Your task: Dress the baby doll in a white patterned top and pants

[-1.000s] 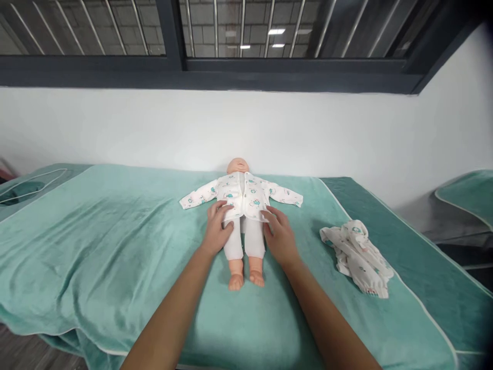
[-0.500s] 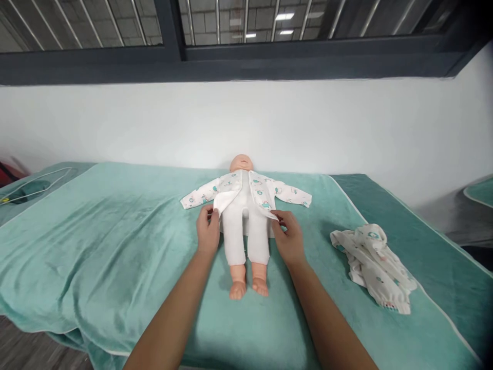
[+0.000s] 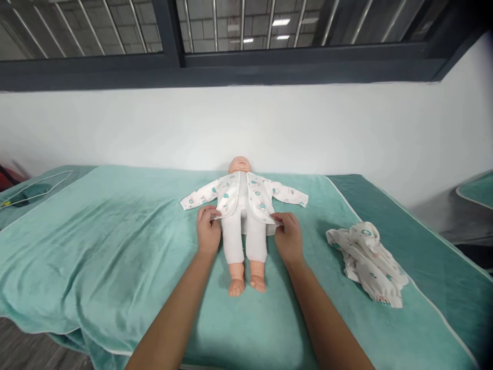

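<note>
A baby doll point(image 3: 257, 241) lies on its back on a green sheet, head toward the wall and bare feet toward me. Over its white body it wears a white printed jacket point(image 3: 227, 194), unfastened down the front, with both sleeves stretched out sideways. My left hand point(image 3: 209, 231) pinches the lower corner of the jacket's left front panel. On the other side, my right hand point(image 3: 288, 235) grips the bottom corner of the right panel. Both panels lie nearly flat over the belly, a strip of white showing between them. The fingertips are partly hidden.
To the right lies a crumpled white printed garment point(image 3: 372, 264). The green sheet point(image 3: 115, 246) covers the bed, wrinkled at the left. A white wall point(image 3: 154, 128) and a dark window frame point(image 3: 269, 67) stand behind. A pale cord point(image 3: 46, 187) rests at the far left.
The jacket's left panel, folded back earlier, now lies turned down with its print showing. The right panel's lower corner is flatter. Both hands stay at the hem; the view has shifted slightly.
</note>
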The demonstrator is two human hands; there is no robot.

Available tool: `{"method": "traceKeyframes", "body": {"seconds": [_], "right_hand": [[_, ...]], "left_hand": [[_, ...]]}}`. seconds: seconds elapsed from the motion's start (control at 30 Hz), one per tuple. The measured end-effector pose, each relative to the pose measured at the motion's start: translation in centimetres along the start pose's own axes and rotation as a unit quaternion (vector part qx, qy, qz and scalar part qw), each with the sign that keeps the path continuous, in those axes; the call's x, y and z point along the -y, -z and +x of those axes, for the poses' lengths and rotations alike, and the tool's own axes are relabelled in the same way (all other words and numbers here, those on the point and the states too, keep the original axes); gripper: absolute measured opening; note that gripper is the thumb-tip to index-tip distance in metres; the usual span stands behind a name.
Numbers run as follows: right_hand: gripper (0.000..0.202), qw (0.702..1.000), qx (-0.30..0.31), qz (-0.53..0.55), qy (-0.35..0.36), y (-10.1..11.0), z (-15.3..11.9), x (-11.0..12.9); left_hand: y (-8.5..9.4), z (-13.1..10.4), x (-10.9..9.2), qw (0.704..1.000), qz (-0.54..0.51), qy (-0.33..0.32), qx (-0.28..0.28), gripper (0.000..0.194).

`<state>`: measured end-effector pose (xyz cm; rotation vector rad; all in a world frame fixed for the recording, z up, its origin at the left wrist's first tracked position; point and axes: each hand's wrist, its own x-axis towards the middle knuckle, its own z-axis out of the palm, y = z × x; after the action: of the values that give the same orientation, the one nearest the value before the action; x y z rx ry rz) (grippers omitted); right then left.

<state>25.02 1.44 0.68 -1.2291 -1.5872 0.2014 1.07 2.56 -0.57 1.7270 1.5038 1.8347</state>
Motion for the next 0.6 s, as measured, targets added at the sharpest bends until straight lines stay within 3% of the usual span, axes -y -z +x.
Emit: {"method": "traceKeyframes", "body": {"seconds": [0.17, 0.37, 0.5, 0.6], "right_hand": [[0.044, 1.000, -0.004, 0.007, -0.030, -0.1, 0.0, -0.5], [0.042, 0.999, -0.005, 0.002, -0.037, -0.2, 0.1, -0.5], [0.039, 1.000, 0.026, 0.012, 0.006, -0.2, 0.1, 0.2], [0.030, 1.000, 0.020, 0.020, 0.000, 0.0, 0.1, 0.5]], "left_hand": [[-0.1, 0.0, -0.3, 0.998, 0.012, -0.048, 0.031, 0.039], [-0.1, 0.1, 0.2, 0.998, 0.030, -0.039, 0.029, 0.049], [-0.2, 0.1, 0.2, 0.998, 0.026, -0.045, 0.040, 0.039], [0.0, 0.0, -0.5, 0.996, 0.025, -0.058, 0.059, 0.031]]}}
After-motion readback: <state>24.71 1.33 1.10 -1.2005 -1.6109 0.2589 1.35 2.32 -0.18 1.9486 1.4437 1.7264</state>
